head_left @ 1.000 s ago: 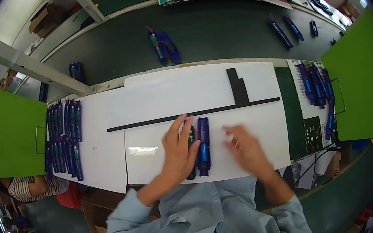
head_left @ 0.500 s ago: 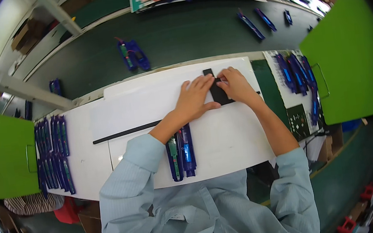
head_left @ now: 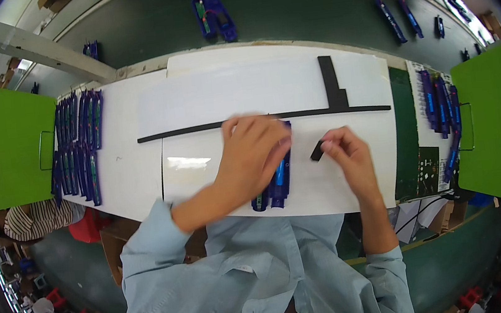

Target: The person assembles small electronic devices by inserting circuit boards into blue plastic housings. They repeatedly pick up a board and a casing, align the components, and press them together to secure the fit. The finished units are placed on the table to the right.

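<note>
Right hand (head_left: 351, 153) pinches black strip (head_left: 317, 151) between thumb and fingers, right of blue casings (head_left: 282, 177). Left hand (head_left: 252, 156) arched over casings, fingers bent; cannot tell whether it grips anything. Casings lie side by side on white board (head_left: 318, 197). Beyond them, black bar (head_left: 191, 130) runs crosswise, stepped black piece (head_left: 332, 84) meeting its far edge.

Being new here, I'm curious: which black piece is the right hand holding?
The small black piece, pinched in the right hand; the long strip and notched piece lie on the white surface.
</note>
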Action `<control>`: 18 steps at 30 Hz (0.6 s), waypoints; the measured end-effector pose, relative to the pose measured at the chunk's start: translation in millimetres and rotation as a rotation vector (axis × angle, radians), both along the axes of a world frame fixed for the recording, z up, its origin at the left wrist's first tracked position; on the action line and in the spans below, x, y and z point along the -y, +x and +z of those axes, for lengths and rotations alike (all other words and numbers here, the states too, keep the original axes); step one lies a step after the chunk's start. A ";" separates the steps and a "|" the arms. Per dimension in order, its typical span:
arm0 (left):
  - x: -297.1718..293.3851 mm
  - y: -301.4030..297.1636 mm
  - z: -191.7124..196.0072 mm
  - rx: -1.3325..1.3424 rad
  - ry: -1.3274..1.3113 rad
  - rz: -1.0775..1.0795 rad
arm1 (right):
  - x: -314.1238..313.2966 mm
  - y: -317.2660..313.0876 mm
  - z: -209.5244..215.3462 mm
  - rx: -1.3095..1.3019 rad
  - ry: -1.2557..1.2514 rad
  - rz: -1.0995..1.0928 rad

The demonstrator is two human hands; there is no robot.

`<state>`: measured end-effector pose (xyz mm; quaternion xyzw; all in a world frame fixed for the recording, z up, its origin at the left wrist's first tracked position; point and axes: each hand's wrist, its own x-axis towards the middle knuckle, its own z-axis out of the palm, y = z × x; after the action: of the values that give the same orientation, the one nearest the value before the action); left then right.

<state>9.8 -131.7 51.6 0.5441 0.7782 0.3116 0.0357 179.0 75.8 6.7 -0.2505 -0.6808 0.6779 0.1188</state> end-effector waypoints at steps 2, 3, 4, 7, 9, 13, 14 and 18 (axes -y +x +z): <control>41.1 37.3 -10.9 -0.026 0.018 0.002 | 30.6 1.3 -6.6 0.048 0.010 0.082; 55.1 55.7 -13.6 -0.037 -0.005 -0.003 | 40.3 -3.0 -7.9 0.041 0.014 0.101; 66.7 70.7 -17.1 -0.038 -0.031 -0.005 | 51.0 -4.2 -6.7 0.043 0.015 0.124; 75.0 91.7 -49.1 -0.074 -0.050 0.021 | 64.9 -8.5 -9.4 0.068 0.065 0.145; 78.2 98.9 -62.0 -0.087 -0.030 0.053 | 68.1 -10.3 -9.3 0.079 0.156 0.147; 77.6 99.3 -65.2 -0.108 -0.033 0.066 | 72.4 -13.5 -7.8 0.106 0.222 0.142; 77.6 98.8 -64.5 -0.108 -0.038 0.063 | 73.4 -14.3 -7.7 0.120 0.227 0.140; 77.0 97.2 -64.9 -0.103 -0.037 0.060 | 77.8 -17.1 -8.2 0.133 0.303 0.119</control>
<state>107.0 -208.7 -13.3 0.5351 0.8006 0.2696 -0.0036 161.8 -2.0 -1.5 -0.2334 -0.7953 0.5552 0.0695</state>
